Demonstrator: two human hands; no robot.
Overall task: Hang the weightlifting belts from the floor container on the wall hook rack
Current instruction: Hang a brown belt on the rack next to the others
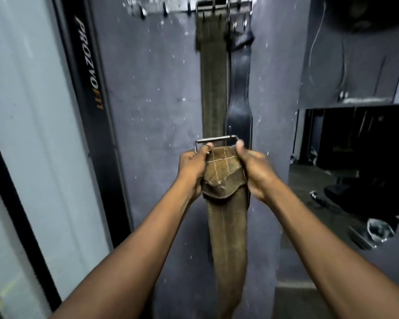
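I hold a brown suede weightlifting belt point(226, 226) up in front of the wall, its strap hanging down between my arms. My left hand point(192, 169) grips the buckle end on the left, and my right hand point(255, 170) grips it on the right. The belt's metal buckle point(214, 139) sticks up above my fingers. At the top, a metal hook rack point(171, 6) is fixed to the wall. An olive belt point(213, 72) and a black leather belt point(240, 88) hang from it side by side. The floor container is out of view.
A black upright frame with lettering point(88, 65) stands left of the grey wall. On the right, a dark opening point(355, 157) shows a floor with gear and a shiny object point(378, 229). Several bare hooks point(143, 11) sit on the rack's left part.
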